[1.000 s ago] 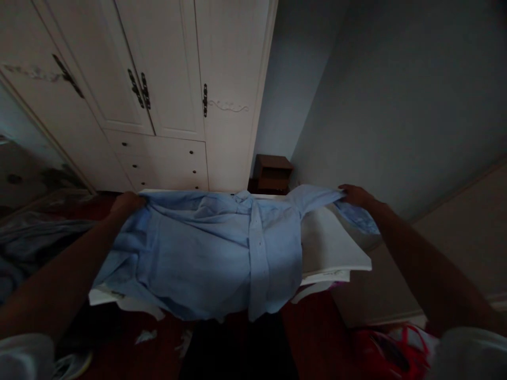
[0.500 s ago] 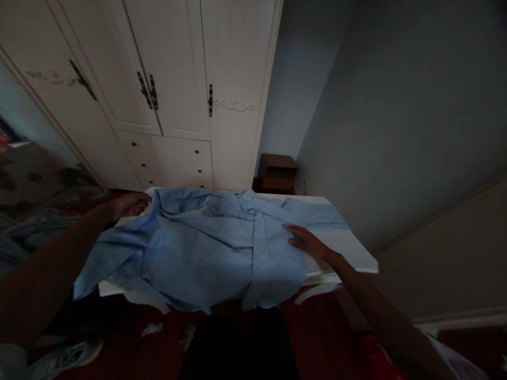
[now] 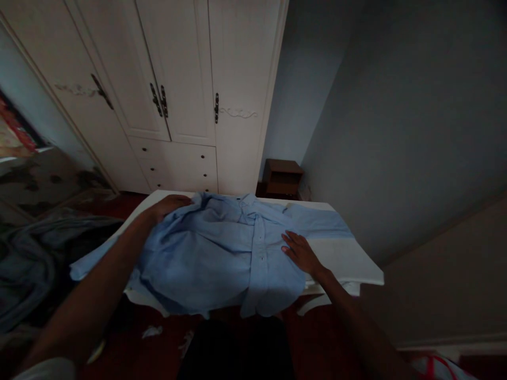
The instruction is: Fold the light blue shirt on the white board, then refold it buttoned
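Observation:
A light blue button-up shirt (image 3: 222, 258) lies spread and wrinkled across a white table (image 3: 336, 258), its lower edge hanging over the near side. One sleeve (image 3: 322, 219) stretches flat to the right; the other sleeve (image 3: 93, 258) trails out at the left, partly behind my forearm. At the shirt's far left edge my left hand (image 3: 172, 206) is closed on a fold of the cloth, its fingertips partly hidden. My right hand (image 3: 301, 252) rests on the shirt just right of the button strip, palm down, fingers spread.
Behind the table stands a white wardrobe (image 3: 178, 121) with dark handles and small drawers. A brown bedside cabinet (image 3: 283, 177) is in the corner by the grey wall (image 3: 415, 132). Dark cloth (image 3: 31, 264) is heaped at the left. White scraps (image 3: 152, 331) lie on the red floor.
My left hand has moved right, bringing the shirt's left edge inward over the table. My right hand has flattened onto the shirt in about the same place. The view has shifted slightly.

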`<state>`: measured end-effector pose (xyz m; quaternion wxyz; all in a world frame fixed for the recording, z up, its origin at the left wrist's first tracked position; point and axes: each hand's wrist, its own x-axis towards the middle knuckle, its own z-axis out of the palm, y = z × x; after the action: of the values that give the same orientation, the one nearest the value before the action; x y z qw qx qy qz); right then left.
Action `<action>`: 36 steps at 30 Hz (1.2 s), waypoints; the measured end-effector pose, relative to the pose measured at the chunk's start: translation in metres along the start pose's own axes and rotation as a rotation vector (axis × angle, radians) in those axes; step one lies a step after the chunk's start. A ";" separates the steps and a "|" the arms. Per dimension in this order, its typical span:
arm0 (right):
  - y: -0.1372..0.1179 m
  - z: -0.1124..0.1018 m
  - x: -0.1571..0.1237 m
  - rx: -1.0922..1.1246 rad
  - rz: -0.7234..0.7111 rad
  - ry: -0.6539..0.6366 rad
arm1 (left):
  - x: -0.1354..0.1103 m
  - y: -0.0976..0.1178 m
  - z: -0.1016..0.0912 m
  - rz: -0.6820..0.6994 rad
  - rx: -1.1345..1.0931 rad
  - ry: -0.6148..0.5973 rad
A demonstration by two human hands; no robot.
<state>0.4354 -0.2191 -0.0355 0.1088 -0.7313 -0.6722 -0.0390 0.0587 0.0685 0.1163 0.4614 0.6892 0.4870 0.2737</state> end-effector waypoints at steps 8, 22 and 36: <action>-0.004 -0.003 -0.001 0.028 0.034 -0.015 | -0.102 -0.011 0.164 0.308 0.189 -0.470; 0.000 -0.005 0.004 0.112 0.015 0.006 | -0.041 -0.047 0.033 0.153 0.523 0.140; -0.012 -0.008 0.036 0.156 0.106 -0.125 | 0.029 -0.013 0.097 0.042 0.407 -0.037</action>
<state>0.4272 -0.1850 -0.0189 0.1250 -0.7561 -0.6391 0.0651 0.1438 0.0610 0.0610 0.3157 0.7830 0.5095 0.1665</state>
